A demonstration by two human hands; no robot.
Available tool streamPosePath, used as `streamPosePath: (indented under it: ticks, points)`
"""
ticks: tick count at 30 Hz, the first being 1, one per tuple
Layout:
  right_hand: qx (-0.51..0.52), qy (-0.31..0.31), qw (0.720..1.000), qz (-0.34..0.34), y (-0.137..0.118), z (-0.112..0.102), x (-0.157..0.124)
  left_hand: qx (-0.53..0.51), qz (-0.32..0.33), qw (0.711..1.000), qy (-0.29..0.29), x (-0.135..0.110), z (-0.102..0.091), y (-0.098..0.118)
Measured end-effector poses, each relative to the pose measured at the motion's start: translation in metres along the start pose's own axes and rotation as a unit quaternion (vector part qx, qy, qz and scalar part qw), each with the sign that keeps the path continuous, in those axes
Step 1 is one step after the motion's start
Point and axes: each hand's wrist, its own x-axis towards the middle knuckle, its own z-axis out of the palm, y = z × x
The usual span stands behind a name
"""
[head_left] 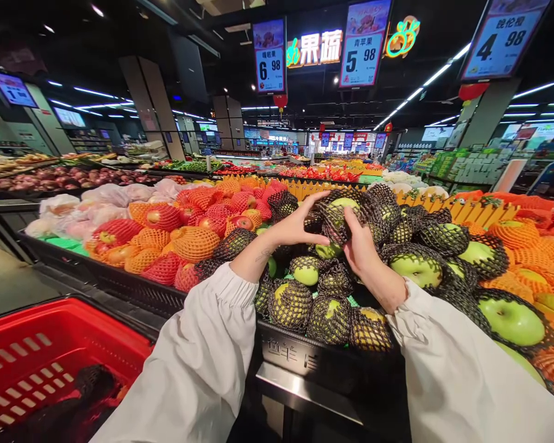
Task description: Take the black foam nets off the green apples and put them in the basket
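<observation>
Over the pile, my right hand (362,246) grips a green apple (341,208) in a black foam net, its thumb pressed on the near side. My left hand (300,224) is just left of that apple, thumb and fingers spread in a C shape; whether its fingertips touch the net is hard to see. Below both hands lie more netted green apples (305,271), several of them along the front edge of a black display bin (300,354). Larger green apples (415,269) sit to the right of my right hand.
A red shopping basket (115,332) with dark contents stands at the lower left. Red apples in red and orange nets (194,243) fill the bin's left part. Orange-netted fruit (530,249) lies at the right. Price screens (362,52) hang overhead.
</observation>
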Motion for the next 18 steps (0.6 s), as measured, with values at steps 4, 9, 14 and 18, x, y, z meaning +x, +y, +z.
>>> streamPosePath:
  ticks: [4, 9, 14, 18]
  points:
    - [-0.028, -0.126, 0.991, 0.047, -0.002, 0.001, -0.007, 0.009, 0.002, 1.000, 0.014, 0.001, 0.001, -0.002]
    - [-0.069, -0.196, 0.978, 0.033, -0.004, -0.003, -0.007, -0.050, -0.008, 0.988, 0.146, 0.004, -0.001, -0.007]
    - [-0.137, -0.227, 0.964, -0.003, -0.003, -0.006, -0.003, -0.135, -0.064, 0.967, 0.206, 0.007, 0.002, -0.015]
    - [-0.296, -0.124, 0.944, -0.073, -0.002, -0.009, 0.000, -0.143, -0.105, 0.939, 0.295, 0.012, -0.001, -0.021]
